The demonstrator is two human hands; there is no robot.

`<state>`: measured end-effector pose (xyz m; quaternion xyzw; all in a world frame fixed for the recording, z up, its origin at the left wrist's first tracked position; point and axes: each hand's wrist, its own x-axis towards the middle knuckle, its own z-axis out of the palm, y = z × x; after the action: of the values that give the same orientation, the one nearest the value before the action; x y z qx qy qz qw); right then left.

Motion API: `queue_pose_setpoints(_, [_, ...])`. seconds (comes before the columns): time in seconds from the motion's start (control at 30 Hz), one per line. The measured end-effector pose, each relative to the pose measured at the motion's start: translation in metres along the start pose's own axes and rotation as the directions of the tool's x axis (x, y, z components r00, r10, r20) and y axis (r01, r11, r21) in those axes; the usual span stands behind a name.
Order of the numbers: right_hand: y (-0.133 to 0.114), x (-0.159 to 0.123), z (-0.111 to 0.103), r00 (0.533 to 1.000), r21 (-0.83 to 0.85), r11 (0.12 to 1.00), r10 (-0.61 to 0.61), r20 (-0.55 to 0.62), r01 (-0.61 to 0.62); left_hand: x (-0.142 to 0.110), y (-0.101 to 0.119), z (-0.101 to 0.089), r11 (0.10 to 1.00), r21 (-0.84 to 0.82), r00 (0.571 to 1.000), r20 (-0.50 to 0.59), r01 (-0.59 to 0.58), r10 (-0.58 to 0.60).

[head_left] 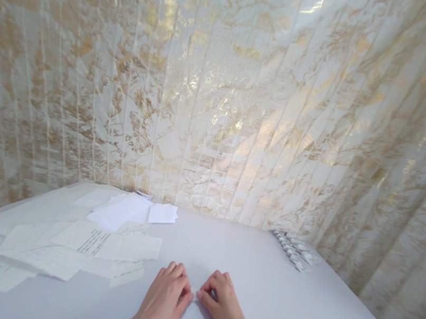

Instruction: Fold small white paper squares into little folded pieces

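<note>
Near the front middle of the white table (224, 246), my left hand (167, 296) and my right hand (223, 306) face each other, a short gap between their fingertips. Both are closed in a pinch, thumb against curled fingers. A small whitish piece (194, 292) shows in the gap, held from both sides at the fingertips. Most of it is hidden by my fingers, and its kind cannot be made out against the pale tabletop.
Loose printed sheets (43, 246) overlap across the left of the table. Behind them lie a blank white sheet (120, 212) and a small stack of white paper (162, 214). Several silvery packets (295, 251) sit at the back right. A patterned curtain (223, 92) hangs behind.
</note>
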<state>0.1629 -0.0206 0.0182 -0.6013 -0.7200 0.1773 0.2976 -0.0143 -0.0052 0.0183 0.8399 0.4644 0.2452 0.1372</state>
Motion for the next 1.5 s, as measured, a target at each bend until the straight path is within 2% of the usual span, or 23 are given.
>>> queue_pose_setpoints(0.27, [-0.003, 0.000, 0.011, 0.999, -0.020, 1.000, 0.014, -0.047, -0.015, 0.002, 0.001, 0.005, 0.999, 0.049, 1.000, -0.013, 0.017, -0.016])
queue_pose_setpoints(0.53, [0.002, 0.003, 0.004, 1.000, 0.000, 1.000, -0.025, -0.011, 0.025, 0.002, 0.001, 0.004, 0.997, 0.046, 0.998, 0.008, 0.055, -0.056])
queue_pose_setpoints(0.7, [0.007, 0.004, 0.001, 0.999, 0.025, 0.999, -0.042, 0.015, 0.042, 0.003, 0.000, 0.002, 0.997, -0.013, 0.997, 0.020, 0.069, -0.069])
queue_pose_setpoints(1.0, [0.010, -0.005, 0.001, 0.985, 0.070, 0.983, -0.171, 0.024, 0.169, -0.001, -0.002, -0.003, 0.989, -0.149, 0.999, 0.051, -0.010, 0.017])
queue_pose_setpoints(1.13, [0.010, -0.005, 0.002, 0.985, 0.096, 0.980, -0.173, 0.008, 0.172, -0.003, -0.001, -0.003, 0.981, -0.195, 0.999, 0.044, -0.007, 0.016])
queue_pose_setpoints(1.5, [0.010, -0.006, 0.009, 0.979, -0.076, 0.976, -0.202, 0.011, 0.203, -0.002, -0.007, 0.002, 0.925, -0.379, 0.996, 0.082, 0.001, 0.033])
